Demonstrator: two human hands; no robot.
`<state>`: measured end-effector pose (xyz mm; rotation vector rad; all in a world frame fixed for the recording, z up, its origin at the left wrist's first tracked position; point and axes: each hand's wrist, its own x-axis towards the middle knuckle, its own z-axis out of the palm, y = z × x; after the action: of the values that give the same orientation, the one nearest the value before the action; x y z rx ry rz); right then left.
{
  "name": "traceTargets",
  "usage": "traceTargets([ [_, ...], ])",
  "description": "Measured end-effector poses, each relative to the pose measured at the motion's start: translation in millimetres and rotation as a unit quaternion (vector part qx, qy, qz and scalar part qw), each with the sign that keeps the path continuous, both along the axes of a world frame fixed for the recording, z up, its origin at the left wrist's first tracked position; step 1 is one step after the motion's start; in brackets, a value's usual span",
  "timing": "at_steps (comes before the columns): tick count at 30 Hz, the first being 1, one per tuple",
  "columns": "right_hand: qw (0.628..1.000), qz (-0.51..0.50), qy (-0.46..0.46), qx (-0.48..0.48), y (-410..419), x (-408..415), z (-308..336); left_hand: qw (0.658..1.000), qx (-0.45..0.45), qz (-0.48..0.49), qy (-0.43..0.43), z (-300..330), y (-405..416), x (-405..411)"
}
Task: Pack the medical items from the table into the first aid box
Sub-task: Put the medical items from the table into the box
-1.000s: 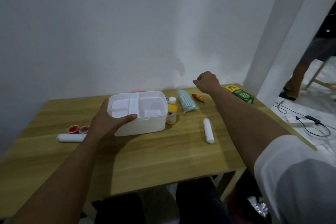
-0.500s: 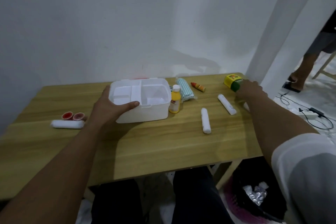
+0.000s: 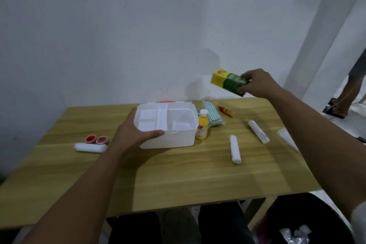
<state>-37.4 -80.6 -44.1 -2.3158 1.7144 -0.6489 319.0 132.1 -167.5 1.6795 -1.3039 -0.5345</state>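
The white first aid box [image 3: 172, 136] stands open on the wooden table [image 3: 178, 176], its divided tray showing. My left hand [image 3: 132, 134] grips its left front corner. My right hand [image 3: 257, 83] holds a green and yellow carton [image 3: 227, 81] in the air, above the table's far right. Beside the box stand a yellow bottle [image 3: 202, 125] and a blue-striped packet [image 3: 212, 116]. A small orange tube [image 3: 225, 111] lies behind them. Three white bandage rolls lie on the table: one at left [image 3: 90, 147], two at right [image 3: 235, 149] [image 3: 258, 131]. Two red caps [image 3: 96, 139] sit at left.
A white wall rises right behind the table. A clear flat packet [image 3: 287, 138] lies at the table's right edge. A black bin [image 3: 297, 224] with a liner stands under the right corner. Another person's legs [image 3: 350, 89] stand at the far right by a pillar.
My right hand took the green and yellow carton off the table's far right corner and lifted it up and to the left. My left hand has stayed on the box.
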Motion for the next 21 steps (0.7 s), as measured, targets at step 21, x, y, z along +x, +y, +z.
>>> traceTargets([
  [21,0.952,0.192,0.233,0.042,82.9,173.4,-22.3,0.998,0.059,-0.038,-0.01,17.8,-2.1,19.2],
])
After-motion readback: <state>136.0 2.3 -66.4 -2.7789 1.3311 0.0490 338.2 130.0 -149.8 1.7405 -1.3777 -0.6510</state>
